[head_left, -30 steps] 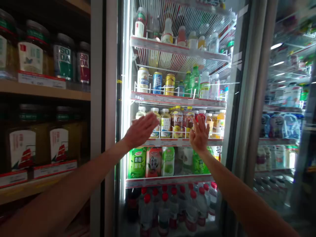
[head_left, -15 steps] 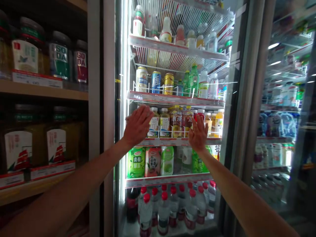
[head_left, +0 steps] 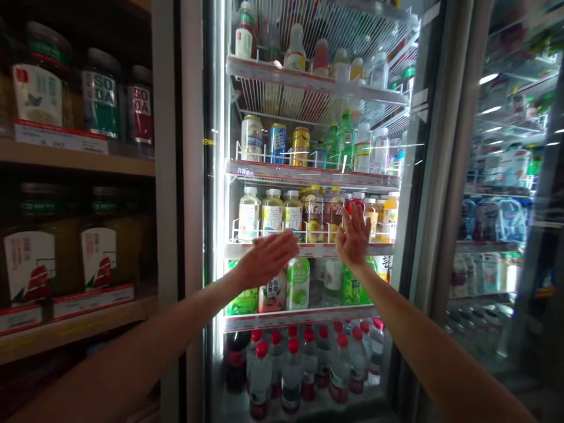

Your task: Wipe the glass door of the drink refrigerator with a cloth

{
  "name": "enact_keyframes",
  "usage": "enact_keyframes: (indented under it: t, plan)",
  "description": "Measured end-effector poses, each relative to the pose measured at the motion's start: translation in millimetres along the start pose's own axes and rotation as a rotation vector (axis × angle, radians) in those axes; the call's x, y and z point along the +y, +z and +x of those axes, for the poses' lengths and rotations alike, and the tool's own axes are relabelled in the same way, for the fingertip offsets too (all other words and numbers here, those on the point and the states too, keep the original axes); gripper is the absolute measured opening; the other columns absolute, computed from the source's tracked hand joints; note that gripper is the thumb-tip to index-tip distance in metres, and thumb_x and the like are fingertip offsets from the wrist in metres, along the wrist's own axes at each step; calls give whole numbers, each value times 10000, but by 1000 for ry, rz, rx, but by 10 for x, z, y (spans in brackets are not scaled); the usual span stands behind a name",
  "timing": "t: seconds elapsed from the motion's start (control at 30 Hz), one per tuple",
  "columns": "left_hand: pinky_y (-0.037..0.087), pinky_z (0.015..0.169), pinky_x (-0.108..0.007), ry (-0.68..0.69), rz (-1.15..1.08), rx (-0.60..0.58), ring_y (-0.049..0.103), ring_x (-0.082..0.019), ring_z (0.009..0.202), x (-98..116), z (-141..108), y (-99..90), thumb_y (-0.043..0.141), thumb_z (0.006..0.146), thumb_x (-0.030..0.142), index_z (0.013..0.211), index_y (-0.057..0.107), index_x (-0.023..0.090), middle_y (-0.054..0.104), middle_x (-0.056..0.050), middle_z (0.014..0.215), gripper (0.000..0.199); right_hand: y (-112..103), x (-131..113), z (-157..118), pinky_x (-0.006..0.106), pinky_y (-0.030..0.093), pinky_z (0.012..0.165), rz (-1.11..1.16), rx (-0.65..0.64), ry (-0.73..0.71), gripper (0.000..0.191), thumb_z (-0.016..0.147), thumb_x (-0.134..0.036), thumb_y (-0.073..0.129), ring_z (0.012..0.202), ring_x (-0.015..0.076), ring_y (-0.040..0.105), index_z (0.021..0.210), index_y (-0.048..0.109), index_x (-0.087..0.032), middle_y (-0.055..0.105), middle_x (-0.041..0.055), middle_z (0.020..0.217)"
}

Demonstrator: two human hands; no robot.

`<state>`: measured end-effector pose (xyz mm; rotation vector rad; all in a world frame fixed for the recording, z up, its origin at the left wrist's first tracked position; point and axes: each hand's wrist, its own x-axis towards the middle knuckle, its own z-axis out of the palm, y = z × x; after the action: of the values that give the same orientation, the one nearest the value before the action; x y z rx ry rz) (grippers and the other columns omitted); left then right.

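Note:
My left hand (head_left: pixel 267 258) is stretched out flat at the glass door (head_left: pixel 317 276) of a lit drinks fridge, in front of the shelf edge below the tea bottles (head_left: pixel 272 218). It is slightly blurred, and I cannot make out whether anything lies under its palm. Further right, my right hand (head_left: pixel 353 238) rests with fingers up and palm toward the glass, holding nothing that shows. Behind it are a red-labelled bottle (head_left: pixel 356 205) and green bottles (head_left: pixel 352 288). Both forearms reach up from the lower corners.
A wooden shelf (head_left: pixel 79 157) with large jar-shaped bottles (head_left: pixel 102 97) stands left of the fridge. Cans (head_left: pixel 301 147) fill the shelf above my hands; red-capped bottles (head_left: pixel 291 376) stand at the bottom. A metal door frame (head_left: pixel 449 176) and another fridge lie to the right.
My left hand has moved down and a little right across the glass, uncovering a tea bottle at the left. My right hand has stayed nearly in place.

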<state>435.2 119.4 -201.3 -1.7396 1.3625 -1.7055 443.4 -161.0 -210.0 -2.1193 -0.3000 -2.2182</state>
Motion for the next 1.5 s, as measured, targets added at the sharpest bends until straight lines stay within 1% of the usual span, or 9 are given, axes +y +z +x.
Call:
enact_keyframes:
  t: [0.1,0.27,0.47,0.63,0.83,1.0,1.2,1.37,1.5]
  plan:
    - [256,1137,-369,95,-21,-44,177,-200,1409,26,-15,0,429,881,193,1374,355,166,404,-73,1438,499,0,2,-2,469,159,1131,6,-3,-3,561,891,-225,357,1398,220,241,1446,277,-231,327,80,1491]
    - [227,1137,-459,-369,58,38,87,-240,1425,-249,43,-24,419,885,196,1408,299,181,285,-101,1500,538,2,16,-11,488,170,1124,-6,-41,23,564,881,-236,344,1398,225,236,1442,285,-230,313,75,1497]
    - [241,1139,-367,134,-36,-78,133,-195,1419,90,-149,0,418,879,198,1372,357,161,382,-70,1454,499,20,31,-20,494,178,1119,10,-40,26,545,877,-244,345,1394,229,240,1421,331,-208,336,97,1482]
    - [229,1132,-446,-375,116,88,89,-240,1425,-180,-77,-72,435,873,163,1371,353,132,318,-125,1480,506,23,30,-25,503,175,1120,1,-36,30,533,877,-254,343,1394,233,242,1405,359,-186,350,115,1473]
    - [243,1131,-374,84,4,-66,173,-206,1412,77,-215,-63,423,875,177,1348,406,187,416,-45,1435,474,-3,10,-29,476,175,1125,-12,-37,34,507,895,-264,320,1394,204,254,1394,378,-195,376,114,1460]
    - [239,1120,-452,-363,117,-24,130,-256,1418,-47,-190,-91,439,881,205,1391,337,168,343,-112,1470,522,-9,5,-28,471,170,1126,-6,-49,48,519,889,-271,308,1402,195,230,1401,365,-203,361,104,1470]
    - [233,1135,-383,-28,8,-86,169,-203,1413,117,-238,-31,416,882,186,1389,342,204,366,-41,1465,513,-13,8,-57,478,182,1123,9,-54,45,528,887,-266,329,1402,210,232,1413,342,-215,358,98,1471]
    - [236,1125,-471,-536,102,81,111,-236,1423,-187,-130,-94,407,890,207,1458,162,228,252,-86,1514,619,-5,19,-149,512,179,1122,35,-59,30,576,881,-257,343,1414,233,189,1450,255,-227,282,84,1510]
    - [251,1123,-420,-168,56,-44,164,-226,1412,12,-172,-61,404,881,178,1449,195,230,272,-67,1508,607,-10,6,-185,522,173,1123,43,-60,29,592,880,-239,344,1415,239,185,1460,224,-240,253,76,1522]
